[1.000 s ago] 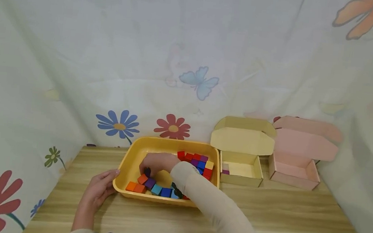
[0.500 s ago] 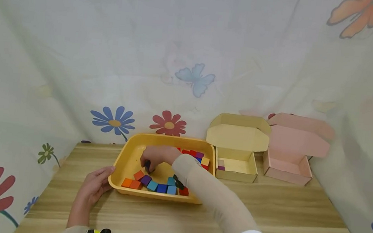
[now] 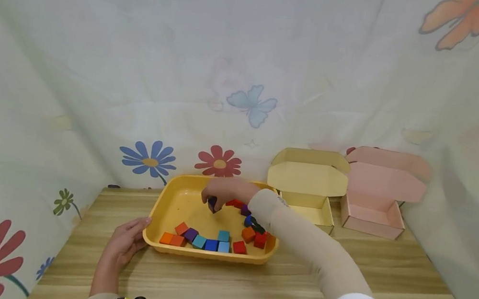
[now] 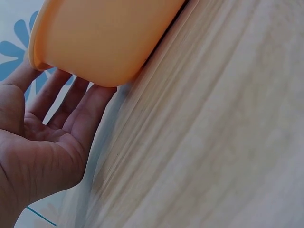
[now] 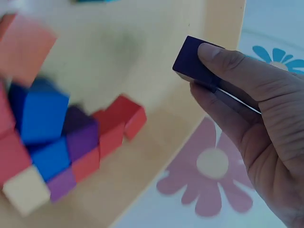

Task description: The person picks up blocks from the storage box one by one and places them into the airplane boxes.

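Block (image 5: pixel 192 59), dark purple, is pinched in the right hand (image 5: pixel 278 123). The tray (image 3: pixel 184 204) beneath that hand is held by the left hand (image 3: pixel 126 240).

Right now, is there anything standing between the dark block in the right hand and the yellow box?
Yes. Between the dark block and the yellow box are some red blocks, then the yellow tray's right rim. The right sleeve partly hides this path from the head camera.

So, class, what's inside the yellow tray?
The yellow tray holds orange cubes, teal cubes, purple cubes, blue cubes, red cubes and a pale cube; the right hand pinches a dark cube. In the head view, a sleeve covers some of the tray's right side.
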Motion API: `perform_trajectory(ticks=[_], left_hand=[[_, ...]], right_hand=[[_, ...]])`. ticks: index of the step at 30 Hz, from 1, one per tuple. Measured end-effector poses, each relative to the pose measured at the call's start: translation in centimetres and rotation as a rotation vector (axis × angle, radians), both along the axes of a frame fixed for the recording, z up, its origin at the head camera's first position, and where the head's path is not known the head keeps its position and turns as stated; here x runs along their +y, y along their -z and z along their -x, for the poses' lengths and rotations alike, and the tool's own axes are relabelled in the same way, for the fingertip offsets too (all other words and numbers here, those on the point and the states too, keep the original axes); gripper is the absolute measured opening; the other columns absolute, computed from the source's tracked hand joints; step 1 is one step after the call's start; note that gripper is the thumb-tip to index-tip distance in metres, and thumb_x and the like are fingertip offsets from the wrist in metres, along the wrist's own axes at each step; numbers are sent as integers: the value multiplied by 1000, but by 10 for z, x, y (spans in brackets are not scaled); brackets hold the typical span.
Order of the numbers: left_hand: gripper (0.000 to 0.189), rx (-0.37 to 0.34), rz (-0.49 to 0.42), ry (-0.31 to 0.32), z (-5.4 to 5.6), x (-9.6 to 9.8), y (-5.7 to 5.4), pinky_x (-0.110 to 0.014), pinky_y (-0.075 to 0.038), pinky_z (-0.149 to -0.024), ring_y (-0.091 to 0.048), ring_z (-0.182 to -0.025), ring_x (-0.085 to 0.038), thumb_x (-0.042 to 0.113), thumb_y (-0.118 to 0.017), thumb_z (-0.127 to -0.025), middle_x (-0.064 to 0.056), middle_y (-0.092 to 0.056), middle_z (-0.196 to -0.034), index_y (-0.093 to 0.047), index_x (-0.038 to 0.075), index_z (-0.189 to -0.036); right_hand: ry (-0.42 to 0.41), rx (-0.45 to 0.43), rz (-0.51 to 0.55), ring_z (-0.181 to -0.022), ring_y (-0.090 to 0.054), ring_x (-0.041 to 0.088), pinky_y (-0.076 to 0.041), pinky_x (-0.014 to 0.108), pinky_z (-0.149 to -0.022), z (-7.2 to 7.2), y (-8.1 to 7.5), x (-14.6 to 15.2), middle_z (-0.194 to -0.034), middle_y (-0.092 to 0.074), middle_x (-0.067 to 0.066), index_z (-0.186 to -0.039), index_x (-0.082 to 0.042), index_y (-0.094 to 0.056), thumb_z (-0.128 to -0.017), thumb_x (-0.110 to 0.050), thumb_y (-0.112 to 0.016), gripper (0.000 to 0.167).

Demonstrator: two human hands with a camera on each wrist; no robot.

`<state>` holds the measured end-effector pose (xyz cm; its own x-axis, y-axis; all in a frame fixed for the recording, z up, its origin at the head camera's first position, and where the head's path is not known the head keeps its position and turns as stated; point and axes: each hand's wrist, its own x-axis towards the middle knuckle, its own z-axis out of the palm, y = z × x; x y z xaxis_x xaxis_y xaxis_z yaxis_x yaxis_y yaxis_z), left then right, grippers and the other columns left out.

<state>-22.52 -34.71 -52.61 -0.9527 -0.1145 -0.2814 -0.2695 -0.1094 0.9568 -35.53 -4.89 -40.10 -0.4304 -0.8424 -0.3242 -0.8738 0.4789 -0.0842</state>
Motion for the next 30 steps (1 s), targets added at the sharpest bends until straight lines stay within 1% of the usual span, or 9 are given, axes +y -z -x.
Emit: perform_trajectory(ticks=[3, 6, 10, 12, 15, 20, 26, 30], left_hand=[[66, 1, -13, -8, 1, 1, -1, -36, -58, -89, -70, -102, -11, 38, -71, -96, -1, -70, -119, -51, -2, -145], [65, 1, -22, -8, 1, 1, -2, -36, -58, -90, -69, -102, -11, 38, -71, -96, 0, -71, -118, -52, -1, -144], [65, 3, -18, -5, 1, -1, -2, -36, -58, -90, -69, -103, -10, 39, -72, -96, -1, -70, -120, -52, -1, -144], [64, 2, -20, -8, 1, -1, -2, -37, -58, -89, -70, -102, -11, 39, -72, -96, -1, -71, -119, -54, -1, -143], [62, 2, -29, -9, 1, -2, -1, -37, -58, -89, -70, -103, -12, 37, -72, -96, -1, -71, -118, -55, 0, -143], [64, 2, -38, -18, 1, -2, -1, -38, -58, -89, -70, -103, -13, 37, -72, -96, -1, -71, -118, -53, -1, -144], [69, 6, -26, -20, 1, -4, -2, -37, -58, -88, -70, -103, -13, 38, -71, -97, -3, -70, -121, -49, -3, -147], [67, 19, -42, -14, 0, -2, -1, -38, -58, -88, -70, -104, -15, 34, -70, -98, -6, -70, -122, -47, -5, -147]], right_hand=[[28, 25, -15, -99, -60, 16, -52, 22, -90, -1, -9, 15, -110, -69, -3, -126, -13, -69, -91, -24, -79, 38], [56, 15, -13, -96, -61, 15, -53, 22, -88, -4, -17, 31, -105, -69, -4, -123, -14, -70, -91, -23, -79, 35], [74, 7, -9, -93, -62, 14, -55, 24, -87, -6, -21, 53, -100, -69, -6, -121, -15, -71, -91, -21, -79, 32], [68, 22, -17, -94, -61, 14, -55, 25, -88, -6, -20, 64, -101, -69, -5, -120, -15, -72, -91, -20, -80, 31], [69, 50, -26, -98, -60, 15, -55, 26, -89, -5, -22, 80, -106, -69, -4, -122, -16, -73, -91, -20, -80, 32], [64, 69, -15, -101, -62, 18, -55, 27, -91, -2, -31, 101, -113, -71, 1, -123, -15, -73, -92, -18, -79, 32], [44, 88, 8, -103, -64, 22, -56, 31, -92, 5, -40, 125, -115, -71, 5, -121, -12, -73, -92, -17, -78, 30], [42, 104, 38, -102, -65, 24, -56, 35, -92, 8, -41, 144, -114, -71, 7, -119, -10, -73, -92, -15, -78, 28]])
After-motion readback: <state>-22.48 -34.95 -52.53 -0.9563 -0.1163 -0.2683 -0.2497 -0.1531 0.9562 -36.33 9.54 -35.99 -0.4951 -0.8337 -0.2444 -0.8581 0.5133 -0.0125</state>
